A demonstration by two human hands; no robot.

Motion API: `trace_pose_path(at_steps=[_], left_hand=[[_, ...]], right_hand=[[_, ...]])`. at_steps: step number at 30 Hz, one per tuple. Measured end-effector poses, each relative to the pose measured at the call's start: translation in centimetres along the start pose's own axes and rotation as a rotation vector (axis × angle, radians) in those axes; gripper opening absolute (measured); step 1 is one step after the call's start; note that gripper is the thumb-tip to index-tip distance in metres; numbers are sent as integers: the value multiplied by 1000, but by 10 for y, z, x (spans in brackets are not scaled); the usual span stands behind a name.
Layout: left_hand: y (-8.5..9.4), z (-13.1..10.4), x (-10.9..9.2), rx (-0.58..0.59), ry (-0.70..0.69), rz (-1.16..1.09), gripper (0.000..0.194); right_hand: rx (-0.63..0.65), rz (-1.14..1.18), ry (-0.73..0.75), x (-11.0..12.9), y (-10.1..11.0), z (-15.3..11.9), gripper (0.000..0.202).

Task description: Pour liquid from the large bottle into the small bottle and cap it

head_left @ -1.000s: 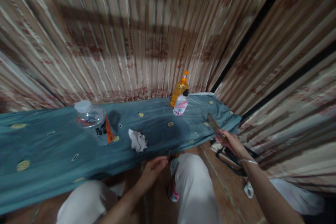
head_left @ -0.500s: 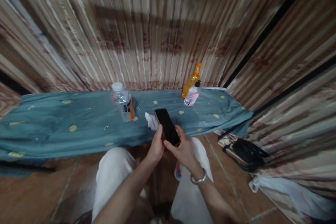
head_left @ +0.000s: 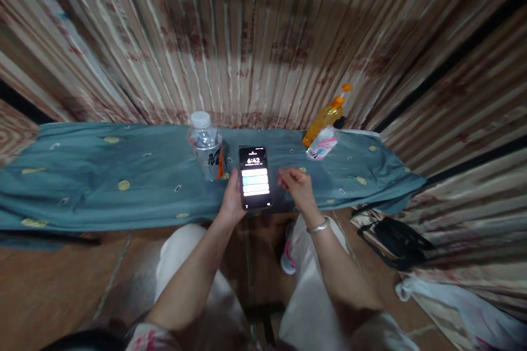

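My left hand [head_left: 233, 201] is closed around the left side of a smartphone [head_left: 254, 203], held upright above the cloth-covered bench. The lit screen shows the time 6:42 over several bright panels. Just to the right of the phone, apart from it, is my right hand [head_left: 302, 188]; its fingers are curled together and I see nothing in them. A silver bracelet [head_left: 319, 226] circles that wrist. Left of the phone stands a clear plastic bottle [head_left: 209, 156] with a white cap and an orange-and-black label.
An orange pump bottle [head_left: 323, 123] and a clear pink-labelled bottle [head_left: 323, 145] stand at the back right of the teal cloth [head_left: 152, 170]. Behind hangs a pleated curtain [head_left: 222, 55]. A black bag [head_left: 395, 238] lies on the tiled floor at right.
The phone's dark screen has lit up, and the phone has turned more upright. My right hand has let go of it and moved right. The white tissue is out of sight.
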State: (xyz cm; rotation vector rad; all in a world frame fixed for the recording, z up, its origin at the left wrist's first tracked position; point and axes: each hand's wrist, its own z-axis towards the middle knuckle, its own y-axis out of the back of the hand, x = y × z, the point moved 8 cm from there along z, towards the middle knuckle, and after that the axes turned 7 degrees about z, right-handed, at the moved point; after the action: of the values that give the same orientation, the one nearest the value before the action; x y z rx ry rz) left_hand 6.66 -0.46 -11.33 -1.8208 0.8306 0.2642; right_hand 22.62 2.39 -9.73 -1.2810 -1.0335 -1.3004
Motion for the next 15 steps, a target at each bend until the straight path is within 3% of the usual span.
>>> trace_pose_path(at_steps=[3,7,11,15], left_hand=[[15,7,0,-13,-61,19,52],[29,15,-4,-60,-165,42,51],[31,22,-3,-89,-177,95,51],[31,25,-2,-97,-198,111,51]], right_hand=[[21,148,-139,-27,-7,-13,46],[224,221,-326,-50,-30,-33,50],[382,204,-347,-52,-54,-40,46],[404,226,-339,-52,-62,-41,43]])
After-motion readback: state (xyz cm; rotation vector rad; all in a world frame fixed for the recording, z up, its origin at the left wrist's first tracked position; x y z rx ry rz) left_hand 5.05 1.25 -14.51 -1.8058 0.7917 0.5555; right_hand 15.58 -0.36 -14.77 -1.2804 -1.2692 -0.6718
